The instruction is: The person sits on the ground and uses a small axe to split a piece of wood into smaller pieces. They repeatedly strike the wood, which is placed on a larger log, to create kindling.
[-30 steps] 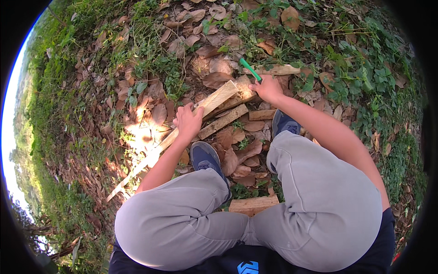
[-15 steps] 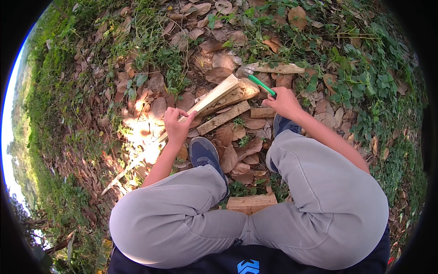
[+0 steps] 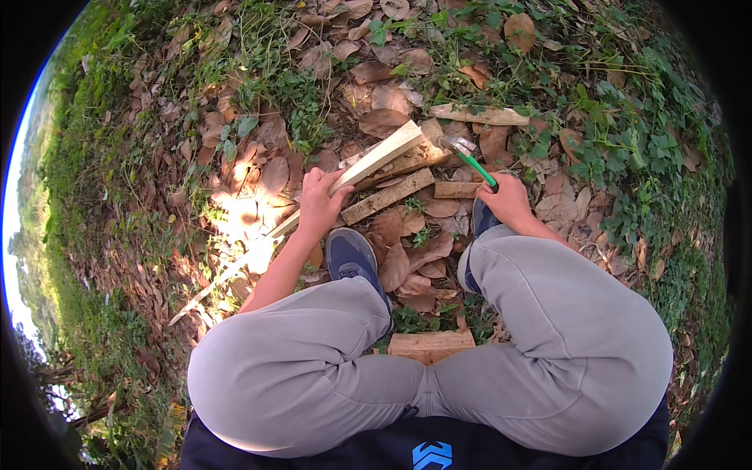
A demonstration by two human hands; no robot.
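A long pale wooden strip [image 3: 381, 160] slants from the centre down to the lower left, its thick end resting over a rough piece of log [image 3: 432, 147]. My left hand [image 3: 318, 205] is closed around the strip partway along it. In my right hand [image 3: 509, 200] is a hammer [image 3: 479, 170] with a green handle and a metal head, gripped low on the handle. The hammer head is just right of the strip's thick end, apart from it. Beneath the strip, a shorter rough wooden block [image 3: 389, 196] lies nearer to me.
A small wood piece [image 3: 456, 190] lies by my right shoe [image 3: 483, 219]; my left shoe [image 3: 351, 254] is below the strip. Another split piece [image 3: 479, 116] lies farther off. A wooden block [image 3: 431, 345] shows between my legs. Dry leaves [image 3: 395, 266] and green plants cover the ground.
My right hand and the hammer have moved right and toward me, away from the strip's end. My left hand has shifted slightly to the right and wraps the strip more fully.
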